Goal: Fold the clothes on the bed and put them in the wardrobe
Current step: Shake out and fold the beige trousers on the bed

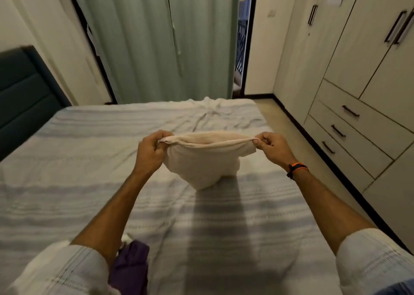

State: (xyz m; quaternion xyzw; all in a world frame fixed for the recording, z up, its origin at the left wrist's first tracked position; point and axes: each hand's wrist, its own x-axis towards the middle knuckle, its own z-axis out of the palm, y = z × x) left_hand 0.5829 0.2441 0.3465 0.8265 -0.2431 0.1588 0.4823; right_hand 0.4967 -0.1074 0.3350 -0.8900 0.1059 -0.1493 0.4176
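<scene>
Head view: both arms reach forward over the bed [89, 160], and between the two hands hangs a cream garment [201, 160]. The left hand [149, 153] has its fingers curled round the garment's upper edge at one end, thumb on top. The right hand [272, 147] pinches the same edge at the other end between thumb and fingertips. That edge is pulled into a shallow sagging line between the hands, and the rest of the cloth droops below it in a soft bundle whose lowest folds appear to touch the bedcover. The bedcover is pale with grey stripes and creased toward its far corner. A band with an orange stripe [296, 168] sits on the right wrist, and pale sleeves are pushed up on both forearms. A purple garment [132, 265] lies crumpled on the near edge of the bed, just beside the left elbow. On the right stands the wardrobe [369, 70], its doors and three drawers closed, dark bar handles on each. A dark teal headboard [24, 93] sits at the left, and green curtains [156, 37] hang beyond the far side of the bed.
</scene>
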